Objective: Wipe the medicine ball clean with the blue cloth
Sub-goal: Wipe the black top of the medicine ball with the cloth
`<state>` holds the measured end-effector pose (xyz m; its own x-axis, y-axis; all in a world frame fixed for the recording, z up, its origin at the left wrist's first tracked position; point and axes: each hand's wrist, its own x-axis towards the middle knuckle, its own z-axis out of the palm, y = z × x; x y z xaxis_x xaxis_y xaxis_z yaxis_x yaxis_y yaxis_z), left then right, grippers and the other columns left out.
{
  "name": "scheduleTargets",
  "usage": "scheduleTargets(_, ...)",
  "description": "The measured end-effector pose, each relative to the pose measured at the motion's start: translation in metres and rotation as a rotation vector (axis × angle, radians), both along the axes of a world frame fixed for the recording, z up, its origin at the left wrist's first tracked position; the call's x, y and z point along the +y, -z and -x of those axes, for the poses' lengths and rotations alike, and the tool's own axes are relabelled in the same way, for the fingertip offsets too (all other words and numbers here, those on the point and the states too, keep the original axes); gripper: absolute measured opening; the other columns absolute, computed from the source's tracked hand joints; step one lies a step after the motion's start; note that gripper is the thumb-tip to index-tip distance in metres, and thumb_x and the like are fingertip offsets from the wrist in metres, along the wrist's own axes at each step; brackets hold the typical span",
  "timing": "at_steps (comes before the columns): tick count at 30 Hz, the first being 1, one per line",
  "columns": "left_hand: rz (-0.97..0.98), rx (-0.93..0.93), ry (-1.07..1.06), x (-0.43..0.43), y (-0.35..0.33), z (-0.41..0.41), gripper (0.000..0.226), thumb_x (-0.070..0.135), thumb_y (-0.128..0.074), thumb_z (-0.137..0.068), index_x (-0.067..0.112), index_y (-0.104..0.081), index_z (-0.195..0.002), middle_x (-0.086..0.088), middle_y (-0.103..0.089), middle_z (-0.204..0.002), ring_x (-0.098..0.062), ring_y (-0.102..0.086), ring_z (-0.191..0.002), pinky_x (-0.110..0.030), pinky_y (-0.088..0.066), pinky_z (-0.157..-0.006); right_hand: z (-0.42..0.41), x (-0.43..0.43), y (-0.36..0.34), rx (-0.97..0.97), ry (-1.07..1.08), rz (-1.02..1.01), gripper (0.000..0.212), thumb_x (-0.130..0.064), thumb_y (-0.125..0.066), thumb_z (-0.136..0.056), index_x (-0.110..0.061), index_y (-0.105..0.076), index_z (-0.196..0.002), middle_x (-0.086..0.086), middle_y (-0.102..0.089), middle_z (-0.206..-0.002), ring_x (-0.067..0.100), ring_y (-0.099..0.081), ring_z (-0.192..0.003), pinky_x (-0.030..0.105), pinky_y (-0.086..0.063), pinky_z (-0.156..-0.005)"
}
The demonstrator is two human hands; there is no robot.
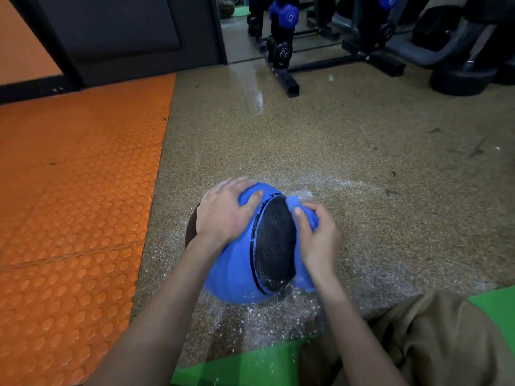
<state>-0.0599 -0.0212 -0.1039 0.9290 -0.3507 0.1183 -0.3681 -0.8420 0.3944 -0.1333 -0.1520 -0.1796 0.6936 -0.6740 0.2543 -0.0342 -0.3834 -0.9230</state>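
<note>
A blue medicine ball (237, 268) with a black textured panel sits on the speckled floor, low in the middle of the head view. My left hand (223, 213) lies spread over the ball's upper left side, fingers reaching over the top. My right hand (317, 240) grips a bunched blue cloth (309, 215) and holds it against the ball's right side, beside the black panel. Part of the cloth hangs down to the ball's lower right edge. White powder flecks dot the ball's lower panel.
White powder or grit is scattered on the floor (362, 162) around the ball. An orange studded mat (75, 190) lies to the left, a green mat (245, 366) at the front. A black dumbbell rack (287, 57) stands at the back. My knee (434, 338) is at the lower right.
</note>
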Motion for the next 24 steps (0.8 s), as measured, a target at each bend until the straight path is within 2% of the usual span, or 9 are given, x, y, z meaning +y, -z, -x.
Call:
scheduleTargets(2, 0.004, -0.006, -0.015, -0.001, 0.0, 0.001, 0.038, 0.047, -0.044, -0.094, 0.038, -0.052, -0.13, 0.02, -0.044, -0.142, -0.008, -0.029, -0.138, -0.024, -0.015, -0.111, -0.004, -0.012, 0.008, 0.069, 0.002, -0.153, 0.012, -0.024, -0.058, -0.088, -0.014, -0.064, -0.091, 0.002, -0.066, -0.091, 0.027, -0.061, -0.089, 0.029, -0.041, -0.074)
scheduleTargets(5, 0.004, -0.014, -0.021, -0.004, -0.001, -0.001, 0.036, 0.046, -0.045, -0.094, 0.039, -0.054, -0.128, 0.021, -0.045, -0.141, -0.007, -0.03, -0.137, -0.025, -0.016, -0.111, 0.01, 0.011, -0.003, -0.026, 0.056, 0.011, 0.013, -0.026, -0.058, -0.087, -0.015, -0.064, -0.09, 0.0, -0.063, -0.092, 0.02, -0.058, -0.085, 0.027, -0.039, -0.074)
scheduleTargets(7, 0.017, -0.012, -0.016, -0.004, -0.002, -0.003, 0.035, 0.045, -0.047, -0.093, 0.039, -0.055, -0.126, 0.021, -0.047, -0.139, -0.006, -0.033, -0.136, -0.025, -0.02, -0.11, 0.021, 0.031, -0.012, -0.126, 0.026, 0.141, 0.021, -0.033, -0.054, -0.087, -0.016, -0.065, -0.092, -0.003, -0.061, -0.092, 0.015, -0.055, -0.083, 0.024, -0.039, -0.075)
scheduleTargets(9, 0.027, -0.009, -0.009, -0.001, -0.003, -0.004, 0.034, 0.045, -0.047, -0.093, 0.038, -0.057, -0.125, 0.021, -0.049, -0.137, -0.005, -0.036, -0.133, -0.025, -0.023, -0.107, 0.022, 0.035, -0.015, -0.146, -0.004, 0.202, 0.026, -0.037, -0.05, -0.087, -0.017, -0.066, -0.094, -0.004, -0.06, -0.092, 0.013, -0.054, -0.083, 0.021, -0.039, -0.074)
scheduleTargets(13, 0.024, -0.002, -0.017, 0.001, -0.004, -0.006, 0.035, 0.045, -0.046, -0.094, 0.036, -0.057, -0.126, 0.019, -0.05, -0.137, -0.007, -0.038, -0.132, -0.025, -0.025, -0.106, -0.003, 0.006, -0.005, -0.019, -0.004, 0.027, 0.017, -0.032, -0.057, -0.086, -0.017, -0.064, -0.091, 0.002, -0.065, -0.093, 0.022, -0.06, -0.086, 0.033, -0.043, -0.076)
scheduleTargets(15, 0.019, -0.005, -0.041, -0.003, -0.005, -0.005, 0.036, 0.045, -0.047, -0.093, 0.036, -0.057, -0.126, 0.017, -0.05, -0.137, -0.009, -0.04, -0.13, -0.025, -0.026, -0.105, -0.008, -0.003, -0.003, 0.043, 0.014, -0.041, 0.01, -0.025, -0.06, -0.087, -0.016, -0.063, -0.09, 0.004, -0.066, -0.092, 0.026, -0.06, -0.087, 0.035, -0.044, -0.076)
scheduleTargets(17, 0.01, -0.015, -0.065, -0.008, -0.006, -0.003, 0.036, 0.045, -0.047, -0.093, 0.035, -0.058, -0.125, 0.016, -0.05, -0.137, -0.01, -0.041, -0.129, -0.025, -0.026, -0.105, -0.001, 0.005, -0.009, 0.013, 0.032, 0.052, 0.008, -0.023, -0.06, -0.087, -0.016, -0.063, -0.091, 0.002, -0.064, -0.093, 0.023, -0.059, -0.086, 0.033, -0.042, -0.075)
scheduleTargets(21, 0.002, -0.003, -0.085, -0.012, -0.007, -0.004, 0.035, 0.045, -0.047, -0.092, 0.036, -0.058, -0.124, 0.014, -0.051, -0.136, -0.011, -0.043, -0.128, -0.027, -0.027, -0.105, 0.025, 0.043, -0.019, -0.12, -0.024, 0.283, 0.022, -0.037, -0.051, -0.087, -0.021, -0.064, -0.095, -0.003, -0.059, -0.093, 0.016, -0.053, -0.082, 0.026, -0.039, -0.074)
scheduleTargets(24, -0.002, 0.007, -0.081, -0.013, -0.009, -0.003, 0.036, 0.046, -0.046, -0.093, 0.036, -0.057, -0.125, 0.014, -0.05, -0.138, -0.012, -0.042, -0.129, -0.027, -0.027, -0.106, 0.019, 0.032, -0.013, -0.124, 0.002, 0.284, 0.024, -0.039, -0.05, -0.087, -0.021, -0.065, -0.094, -0.004, -0.06, -0.093, 0.016, -0.055, -0.083, 0.022, -0.038, -0.073)
